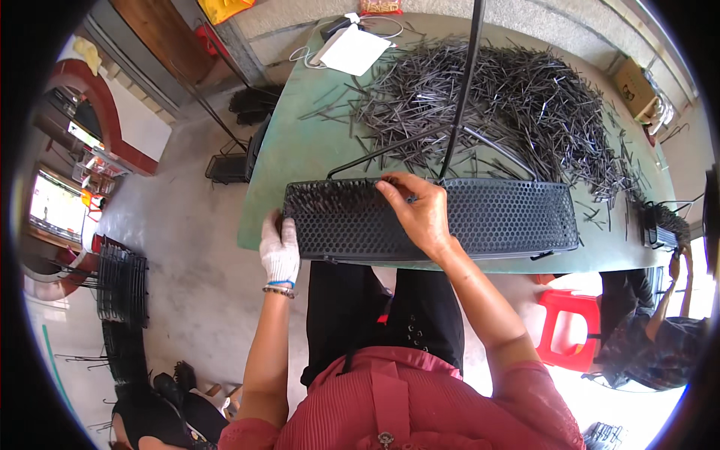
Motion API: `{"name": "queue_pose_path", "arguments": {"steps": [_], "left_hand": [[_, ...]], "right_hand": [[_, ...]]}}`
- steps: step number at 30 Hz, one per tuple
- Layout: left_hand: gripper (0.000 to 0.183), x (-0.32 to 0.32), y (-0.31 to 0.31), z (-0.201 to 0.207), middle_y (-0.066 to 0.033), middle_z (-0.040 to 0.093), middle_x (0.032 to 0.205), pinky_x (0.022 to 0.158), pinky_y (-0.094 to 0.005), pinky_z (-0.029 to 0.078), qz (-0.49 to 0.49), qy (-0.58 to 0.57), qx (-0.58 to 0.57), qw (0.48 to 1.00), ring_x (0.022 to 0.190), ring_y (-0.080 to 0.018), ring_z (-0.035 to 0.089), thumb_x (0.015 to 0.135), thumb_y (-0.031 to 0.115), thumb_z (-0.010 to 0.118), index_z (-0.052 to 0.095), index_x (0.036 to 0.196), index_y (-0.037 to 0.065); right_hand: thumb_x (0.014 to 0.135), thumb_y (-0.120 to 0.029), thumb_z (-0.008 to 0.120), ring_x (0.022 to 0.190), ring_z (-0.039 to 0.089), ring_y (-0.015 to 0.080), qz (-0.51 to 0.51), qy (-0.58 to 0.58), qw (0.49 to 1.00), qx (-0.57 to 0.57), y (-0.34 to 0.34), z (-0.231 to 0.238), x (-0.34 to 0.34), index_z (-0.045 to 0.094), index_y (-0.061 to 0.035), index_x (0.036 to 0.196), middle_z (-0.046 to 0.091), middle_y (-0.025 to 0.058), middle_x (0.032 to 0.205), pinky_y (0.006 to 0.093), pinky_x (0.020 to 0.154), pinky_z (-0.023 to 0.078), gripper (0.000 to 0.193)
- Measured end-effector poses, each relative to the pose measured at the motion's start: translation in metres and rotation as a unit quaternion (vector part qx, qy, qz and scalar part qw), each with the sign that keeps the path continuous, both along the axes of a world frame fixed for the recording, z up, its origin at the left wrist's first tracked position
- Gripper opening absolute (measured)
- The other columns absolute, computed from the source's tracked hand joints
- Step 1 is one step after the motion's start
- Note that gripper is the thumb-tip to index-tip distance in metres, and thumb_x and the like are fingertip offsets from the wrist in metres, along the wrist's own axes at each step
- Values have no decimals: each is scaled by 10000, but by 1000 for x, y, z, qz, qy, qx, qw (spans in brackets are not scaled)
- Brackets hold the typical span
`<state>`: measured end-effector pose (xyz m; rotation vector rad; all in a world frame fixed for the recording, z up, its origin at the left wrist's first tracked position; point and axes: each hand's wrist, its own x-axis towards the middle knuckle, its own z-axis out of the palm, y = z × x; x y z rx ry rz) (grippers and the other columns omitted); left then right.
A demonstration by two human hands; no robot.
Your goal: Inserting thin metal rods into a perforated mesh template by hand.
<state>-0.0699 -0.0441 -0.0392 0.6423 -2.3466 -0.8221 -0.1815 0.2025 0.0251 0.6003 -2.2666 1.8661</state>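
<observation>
A long black perforated panel (502, 217) lies along the near edge of the green table (315, 105), with a black wire frame (463, 90) rising from its far side. Dark thin strips (330, 198) stand bristle-like in the holes of its left part; the right part shows bare holes. My left hand (280, 251), in a white knit glove, grips the panel's left end. Over the middle of the far edge, my bare right hand (420, 210) has thumb and fingers pinched together. Whatever is between those fingertips is too small to make out.
A big heap of loose dark strips (525, 97) covers the far table, beside a white device with a cable (352, 50). A cardboard box (636, 88) stands far right. A red stool (570, 330) and another person (660, 330) are at right. Stacked black racks (122, 281) stand left.
</observation>
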Motion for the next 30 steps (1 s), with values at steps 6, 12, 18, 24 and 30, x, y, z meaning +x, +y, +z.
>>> {"name": "queue_pose_path", "arguments": {"steps": [6,12,18,24,30], "left_hand": [[423,-9,14,11,-257,640,1092,863,-461,489,19,-64,-50,997,1013,-434,610,1007,353,453,531,1292,50],[413,-7,17,16,-251,631,1123,872,-461,481,26,-91,-55,994,1030,-433,600,1009,332,447,524,1290,41],[402,-7,13,13,-246,621,1132,870,-461,483,26,-90,-51,994,1032,-430,598,1006,329,449,525,1288,53],[408,-8,14,14,-242,625,1122,856,-468,489,22,-87,-26,996,1015,-426,606,1002,345,452,524,1291,66],[415,-8,10,5,-223,631,1129,821,-487,500,16,-72,-29,997,970,-415,625,992,360,463,498,1318,105]], "right_hand": [[851,-132,736,652,641,156,12,20,1000,20,0,-6,-14,699,5,960,699,112,791,281,627,507,178],[833,-134,745,668,676,219,21,87,995,36,-8,-10,-18,697,1,961,702,137,818,299,627,522,192],[840,-134,738,706,689,220,55,76,992,85,-2,-3,-23,702,7,974,713,143,847,308,663,529,198],[851,-120,730,733,670,165,75,11,994,78,2,7,-19,705,8,1004,725,116,869,285,690,520,200],[827,-138,740,801,680,292,72,75,988,118,-5,-2,-20,712,-12,953,716,140,924,354,746,516,180]]}}
